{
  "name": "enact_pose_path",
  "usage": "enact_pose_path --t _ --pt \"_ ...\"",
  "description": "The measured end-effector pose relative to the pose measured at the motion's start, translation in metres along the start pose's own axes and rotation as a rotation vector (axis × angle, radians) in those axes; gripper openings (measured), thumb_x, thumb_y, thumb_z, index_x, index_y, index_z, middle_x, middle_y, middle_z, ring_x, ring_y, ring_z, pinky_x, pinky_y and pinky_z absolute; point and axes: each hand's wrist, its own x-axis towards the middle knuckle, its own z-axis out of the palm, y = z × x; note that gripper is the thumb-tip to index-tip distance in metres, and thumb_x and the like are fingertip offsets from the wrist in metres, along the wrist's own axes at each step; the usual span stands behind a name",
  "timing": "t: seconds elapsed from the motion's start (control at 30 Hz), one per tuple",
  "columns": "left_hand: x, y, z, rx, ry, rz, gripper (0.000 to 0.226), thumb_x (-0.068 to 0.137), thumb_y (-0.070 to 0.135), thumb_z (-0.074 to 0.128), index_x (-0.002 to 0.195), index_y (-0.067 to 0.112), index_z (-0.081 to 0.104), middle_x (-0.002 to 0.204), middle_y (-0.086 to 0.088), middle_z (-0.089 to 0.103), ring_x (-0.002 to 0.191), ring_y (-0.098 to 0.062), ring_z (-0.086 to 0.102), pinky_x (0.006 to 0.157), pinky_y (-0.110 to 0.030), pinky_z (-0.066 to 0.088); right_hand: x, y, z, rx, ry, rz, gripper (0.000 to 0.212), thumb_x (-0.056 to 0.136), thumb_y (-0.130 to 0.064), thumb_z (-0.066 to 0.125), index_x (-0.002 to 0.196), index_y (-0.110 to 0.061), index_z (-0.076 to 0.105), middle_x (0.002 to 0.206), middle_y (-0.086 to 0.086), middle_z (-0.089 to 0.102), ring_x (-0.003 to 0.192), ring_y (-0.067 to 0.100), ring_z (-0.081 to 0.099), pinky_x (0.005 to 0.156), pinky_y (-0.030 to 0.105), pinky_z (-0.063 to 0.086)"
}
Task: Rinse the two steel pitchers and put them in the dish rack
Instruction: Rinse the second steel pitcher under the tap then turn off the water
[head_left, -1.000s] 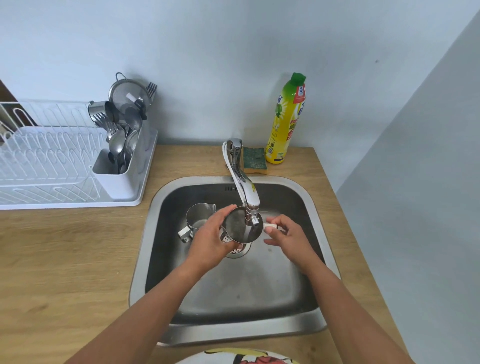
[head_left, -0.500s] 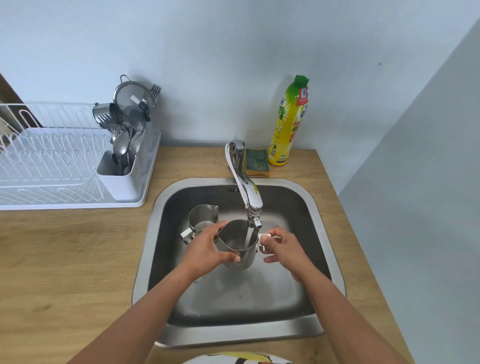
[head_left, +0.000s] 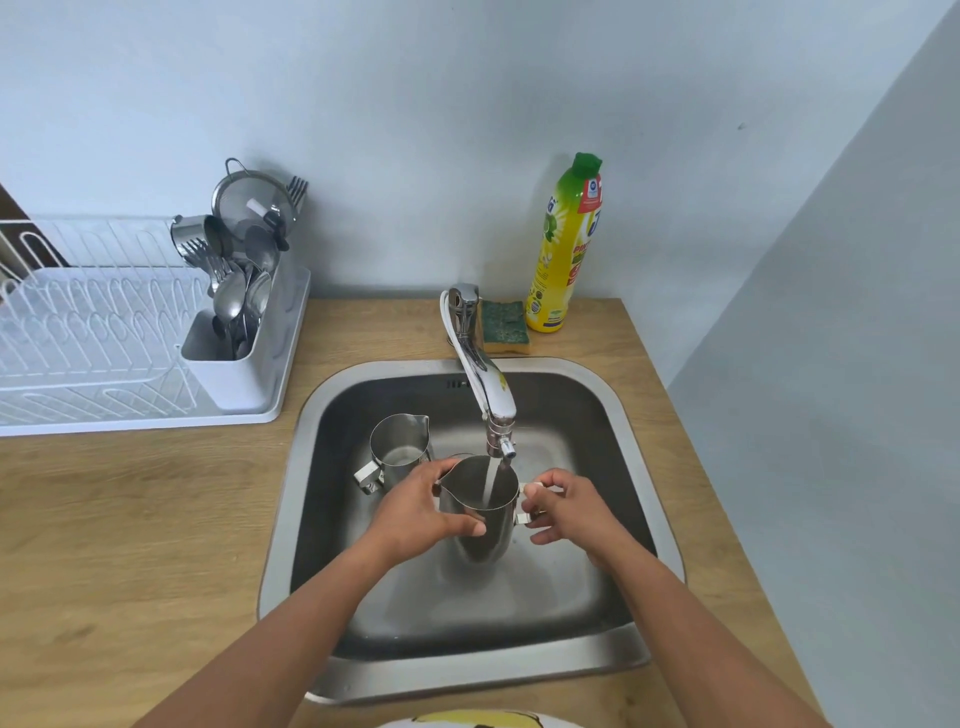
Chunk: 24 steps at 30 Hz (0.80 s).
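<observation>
While water runs from the faucet (head_left: 485, 395), you hold one steel pitcher (head_left: 480, 512) upright under the stream.

Your left hand (head_left: 415, 512) has its grip wrapped around the body; your right hand (head_left: 569, 512) pinches the handle. A second pitcher (head_left: 399, 441) stands behind in the sink (head_left: 618, 415). Left on the table (head_left: 114, 545), the white dish rack (head_left: 104, 343) holds cutlery.

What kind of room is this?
Most likely a kitchen. There is a steel sink with a tap running, a dish rack holding cutlery, and a bottle of dish soap beside a sponge.
</observation>
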Motion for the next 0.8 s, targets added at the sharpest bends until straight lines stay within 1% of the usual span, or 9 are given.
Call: enact_pose_path --t 0.1,0.17,0.27,0.4,0.47,0.53,0.63,0.7,0.8 --pt "0.003 -0.002 0.001 -0.014 -0.001 -0.015 0.085 0.049 0.043 0.091 0.126 0.04 0.054 0.125 0.015 0.06 0.115 -0.011 0.057 0.095 -0.028 0.044 -0.002 0.004 0.004 -0.004 0.035 -0.006 0.016 0.097 -0.02 0.06 0.1 -0.004 0.061 0.094 0.019 0.066 0.076 0.024 0.065 0.059 0.03 0.061" --pt "0.003 -0.004 0.0 -0.015 -0.026 -0.034 0.087 0.052 0.042 0.091 0.13 0.037 0.053 0.127 0.013 0.059 0.116 -0.012 0.056 0.098 -0.03 0.044 -0.003 0.005 0.004 -0.004 0.013 0.008 0.019 0.097 -0.021 0.06 0.102 -0.002 0.06 0.093 0.018 0.066 0.074 0.024 0.065 0.059 0.032 0.061" --pt "0.002 -0.003 -0.002 -0.011 -0.048 -0.038 0.085 0.057 0.043 0.09 0.133 0.033 0.053 0.125 0.012 0.059 0.114 -0.012 0.057 0.093 -0.026 0.042 -0.003 0.004 0.002 -0.033 0.006 0.031 0.023 0.098 -0.024 0.06 0.106 -0.002 0.06 0.092 0.019 0.068 0.072 0.024 0.066 0.061 0.037 0.061" --pt "0.004 0.0 -0.002 -0.05 -0.064 -0.06 0.079 0.062 0.038 0.09 0.132 0.032 0.055 0.116 0.011 0.064 0.108 -0.011 0.06 0.085 -0.02 0.042 -0.005 0.003 0.005 -0.092 0.026 0.041 0.023 0.099 -0.028 0.057 0.107 -0.007 0.058 0.095 0.019 0.071 0.073 0.025 0.07 0.061 0.037 0.061" --pt "0.006 -0.001 -0.004 -0.09 -0.075 -0.08 0.082 0.062 0.039 0.09 0.135 0.03 0.053 0.116 0.01 0.065 0.111 -0.013 0.061 0.09 -0.023 0.044 -0.005 0.002 0.005 -0.103 0.02 0.052 0.021 0.099 -0.03 0.056 0.105 -0.01 0.058 0.094 0.021 0.072 0.073 0.027 0.072 0.06 0.039 0.061" --pt "0.008 -0.002 -0.004 -0.137 -0.077 -0.102 0.085 0.062 0.04 0.09 0.137 0.03 0.05 0.114 0.007 0.068 0.112 -0.013 0.062 0.095 -0.026 0.045 -0.006 -0.001 0.004 -0.109 0.028 0.062 0.021 0.099 -0.032 0.055 0.104 -0.012 0.057 0.087 0.02 0.073 0.07 0.028 0.073 0.055 0.036 0.06" --pt "0.009 -0.003 -0.003 -0.222 -0.069 -0.152 0.079 0.064 0.042 0.089 0.131 0.026 0.05 0.111 0.002 0.071 0.107 -0.012 0.065 0.094 -0.028 0.049 -0.007 -0.003 0.005 -0.145 0.029 0.084 0.021 0.1 -0.034 0.052 0.105 -0.014 0.054 0.079 0.017 0.075 0.063 0.029 0.073 0.049 0.032 0.057" --pt "0.008 -0.001 -0.001 -0.278 -0.071 -0.187 0.072 0.063 0.05 0.086 0.123 0.024 0.055 0.112 -0.002 0.07 0.1 -0.013 0.068 0.091 -0.033 0.055 -0.009 -0.004 0.005 -0.178 0.03 0.096 0.021 0.101 -0.035 0.05 0.106 -0.016 0.053 0.075 0.017 0.075 0.058 0.028 0.073 0.046 0.031 0.056" --pt "0.004 0.004 0.003 -0.341 -0.083 -0.253 0.058 0.075 0.049 0.078 0.118 0.017 0.057 0.11 -0.011 0.071 0.088 -0.018 0.069 0.079 -0.041 0.058 -0.011 -0.006 0.003 -0.193 0.027 0.103 0.027 0.101 -0.036 0.049 0.111 -0.012 0.054 0.068 0.017 0.073 0.052 0.028 0.071 0.042 0.03 0.054"
